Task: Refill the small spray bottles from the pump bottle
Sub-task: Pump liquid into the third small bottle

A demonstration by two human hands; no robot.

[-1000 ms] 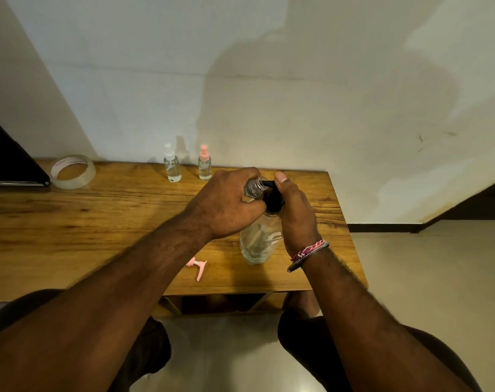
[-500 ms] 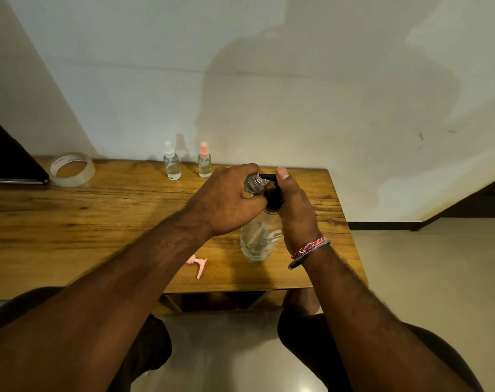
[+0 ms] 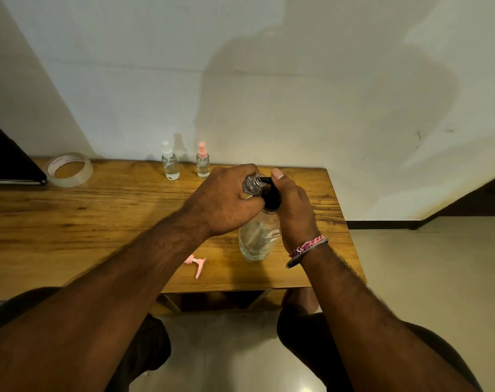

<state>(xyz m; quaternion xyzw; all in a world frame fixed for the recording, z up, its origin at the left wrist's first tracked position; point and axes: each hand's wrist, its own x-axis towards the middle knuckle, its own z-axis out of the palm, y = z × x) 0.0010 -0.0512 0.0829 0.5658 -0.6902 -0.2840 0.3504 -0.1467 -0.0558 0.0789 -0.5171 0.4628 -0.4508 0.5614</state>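
A clear pump bottle (image 3: 256,239) with a black pump head stands near the table's right front. My right hand (image 3: 293,210) wraps around the pump head, thumb on top of it. My left hand (image 3: 226,202) grips a small open spray bottle (image 3: 252,184), tilted with its threaded neck at the pump's spout. A pink spray cap (image 3: 196,264) lies loose on the table in front of the pump bottle. Two capped small spray bottles stand at the back by the wall, one with a white top (image 3: 169,165), one with a pink top (image 3: 203,164).
The wooden table (image 3: 99,222) ends just right of the pump bottle, with tiled floor beyond. A roll of clear tape (image 3: 70,169) lies at the back left beside a dark flat object (image 3: 8,162). My knees show below the table's front edge.
Both hands and the pump head have risen slightly from one second ago; the small bottle stays at the spout. Nothing else on the table has moved.
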